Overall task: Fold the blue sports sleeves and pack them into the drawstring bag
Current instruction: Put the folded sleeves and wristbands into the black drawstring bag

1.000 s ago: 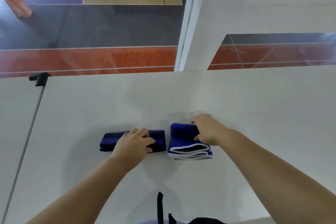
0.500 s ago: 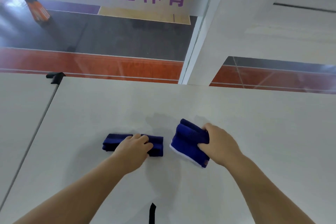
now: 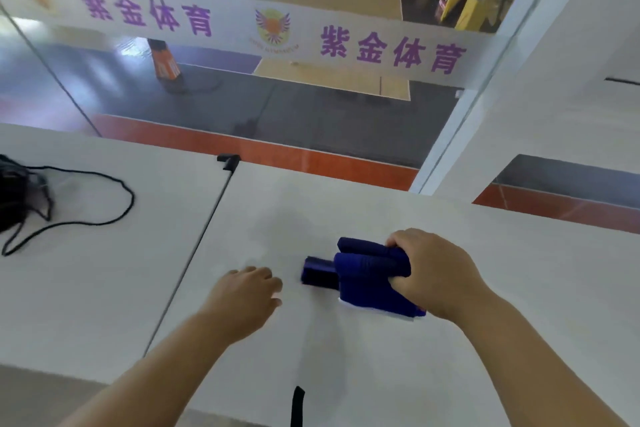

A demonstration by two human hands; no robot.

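Right hand (image 3: pixel 438 274): your fingers clamp the folded blue sleeves (image 3: pixel 367 270).
Left hand (image 3: pixel 244 295): your fingers loosely spread, empty, beside the sleeves.

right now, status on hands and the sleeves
Right hand gripping the stacked folded sleeves. Left hand empty, on table. Drawstring bag far left, path clear.

Folded blue sleeve (image 3: pixel 370 274): white-edged, gripped at its right end, laid partly over second folded blue sleeve (image 3: pixel 318 272). Black drawstring bag (image 3: pixel 14 198): seen at far left, cord looped.
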